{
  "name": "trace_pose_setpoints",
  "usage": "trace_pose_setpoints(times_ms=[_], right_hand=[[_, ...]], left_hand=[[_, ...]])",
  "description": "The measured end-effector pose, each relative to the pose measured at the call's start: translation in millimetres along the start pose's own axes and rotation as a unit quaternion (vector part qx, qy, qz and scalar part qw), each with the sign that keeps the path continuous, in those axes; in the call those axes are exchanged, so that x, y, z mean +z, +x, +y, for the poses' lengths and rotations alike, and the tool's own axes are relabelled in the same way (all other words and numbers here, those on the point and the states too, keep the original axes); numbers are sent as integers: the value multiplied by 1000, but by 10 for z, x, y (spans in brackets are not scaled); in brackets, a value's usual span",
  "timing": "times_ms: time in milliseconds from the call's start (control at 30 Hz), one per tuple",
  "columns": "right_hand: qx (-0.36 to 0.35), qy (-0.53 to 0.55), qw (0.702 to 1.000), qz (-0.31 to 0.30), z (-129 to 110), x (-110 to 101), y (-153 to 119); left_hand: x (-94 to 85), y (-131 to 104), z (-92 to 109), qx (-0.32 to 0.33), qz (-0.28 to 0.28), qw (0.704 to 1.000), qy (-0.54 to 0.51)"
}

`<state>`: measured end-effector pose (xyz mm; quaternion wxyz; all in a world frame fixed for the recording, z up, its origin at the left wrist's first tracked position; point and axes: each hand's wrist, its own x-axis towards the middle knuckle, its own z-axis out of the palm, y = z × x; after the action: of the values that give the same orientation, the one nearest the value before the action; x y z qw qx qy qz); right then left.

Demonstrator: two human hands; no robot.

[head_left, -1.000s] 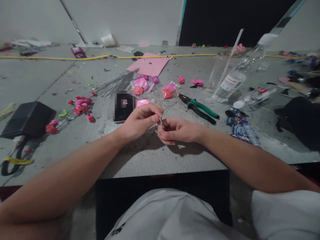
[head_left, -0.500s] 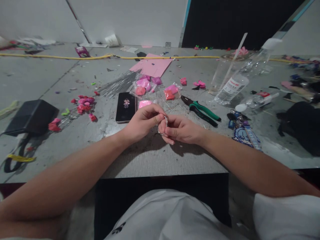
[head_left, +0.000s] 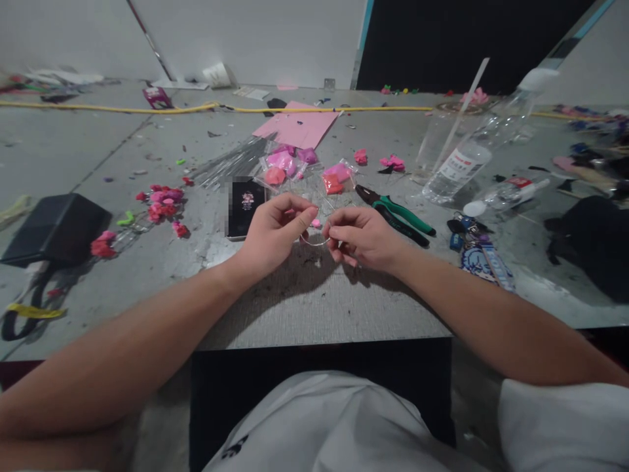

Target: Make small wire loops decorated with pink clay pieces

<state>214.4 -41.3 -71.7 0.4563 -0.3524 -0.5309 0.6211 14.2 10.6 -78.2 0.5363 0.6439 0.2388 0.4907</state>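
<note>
A thin silvery wire (head_left: 314, 244) bends in a shallow downward curve between my two hands, just above the grey table. My left hand (head_left: 280, 228) pinches its left end between thumb and fingertips. At the other end my right hand (head_left: 362, 237) closes thumb and forefinger on the wire, the remaining fingers curled below. A small pink piece (head_left: 315, 223) shows behind the gap between the hands. Beyond my left hand lies a black phone (head_left: 247, 208). Pliers with green and black handles (head_left: 400, 216) rest just past my right hand.
Small bags of pink and red clay (head_left: 337, 178) lie ahead, with thin wires (head_left: 236, 164) and pink paper (head_left: 304, 124) behind. At left are red-pink flowers (head_left: 164, 203) and a black box (head_left: 56, 229). To the right are bottles (head_left: 459, 172) and keychains (head_left: 484, 262).
My hands have drawn apart from where they nearly touched. The wire between them, a small upright loop before, now sags in a wider open curve.
</note>
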Motion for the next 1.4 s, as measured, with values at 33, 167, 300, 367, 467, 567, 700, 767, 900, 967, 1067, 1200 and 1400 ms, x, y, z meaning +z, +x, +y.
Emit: trace_pose_setpoints(times_ms=[33, 167, 300, 367, 467, 567, 700, 767, 900, 967, 1067, 1200, 1400], right_hand=[[-4, -18, 1000, 19, 3, 7, 1], [-24, -129, 987, 91, 1, 32, -23], [-97, -251, 950, 155, -13, 23, -37], [-150, -281, 929, 188, -20, 12, -24], [-157, -244, 934, 209, -31, 13, 3], [-98, -130, 965, 206, -36, 55, 13], [-33, -11, 980, 198, -32, 134, -7], [-27, -6, 982, 187, -26, 160, -22], [-64, -80, 981, 163, -29, 175, -47], [-94, -129, 975, 155, -40, 175, -56], [-117, -180, 965, 149, -53, 175, -64], [-117, -196, 963, 145, -46, 169, -72], [-91, -177, 968, 151, 39, 184, -47]], left_hand=[[3, -5, 11, 7, 0, 1000, 14], [45, -57, 41, 30, 3, 998, 61], [81, -92, 17, 21, -27, 997, 71], [80, -89, -10, 13, -57, 997, 57], [66, -83, -47, 16, -106, 993, 51], [64, -93, -58, 49, -114, 989, 82], [83, -116, -7, 94, -89, 986, 104], [90, -122, 39, 130, -58, 980, 139], [101, -140, 101, 175, -15, 962, 208], [114, -158, 98, 147, -14, 973, 178], [139, -185, 74, 110, -10, 984, 141], [161, -193, 77, 115, 5, 980, 162], [161, -172, 129, 158, 27, 970, 181]])
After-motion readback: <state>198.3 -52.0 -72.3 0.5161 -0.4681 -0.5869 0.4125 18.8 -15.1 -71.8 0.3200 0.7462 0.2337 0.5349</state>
